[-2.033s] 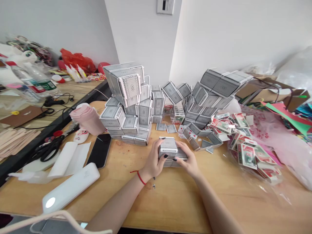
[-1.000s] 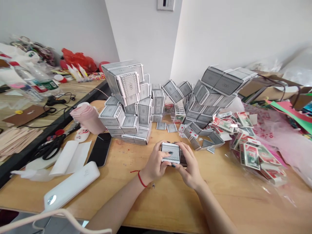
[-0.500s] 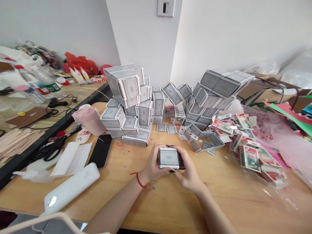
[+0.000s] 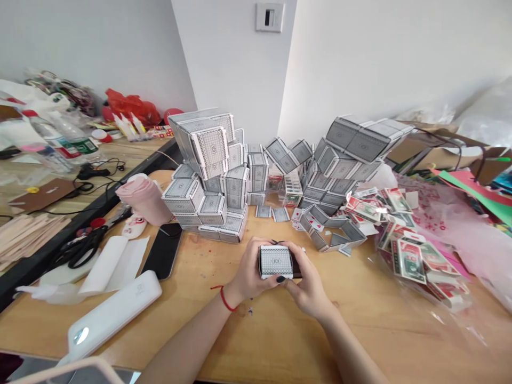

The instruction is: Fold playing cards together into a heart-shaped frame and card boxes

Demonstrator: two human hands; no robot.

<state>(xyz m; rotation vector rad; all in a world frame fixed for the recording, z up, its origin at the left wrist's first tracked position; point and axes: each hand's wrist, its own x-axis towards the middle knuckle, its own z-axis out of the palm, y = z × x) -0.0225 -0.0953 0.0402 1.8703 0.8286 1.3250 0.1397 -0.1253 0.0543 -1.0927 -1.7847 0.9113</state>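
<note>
Head view: a wooden table spreads beneath the grip and out to both sides of it. Beyond the grip and to its left rises the biggest stack of grey-patterned card boxes; beyond it to the right leans a second stack, made of similar boxes. Farther right of the grip, a heap of red-and-green playing-card packs lies on clear plastic. Well to the left of the grip rests a long white device, with a pink lidded tumbler farther off and a black smartphone nearer the hands. Just beyond the grip on the right sits an open ring of card panels. Left hand and right hand are closed around opposite sides of one small patterned card box, spread only as wide as it; whether its underside touches the table cannot be told. Two loose cards lie flat beyond the box, and a thin red bracelet circles the left wrist, just behind the grip.
</note>
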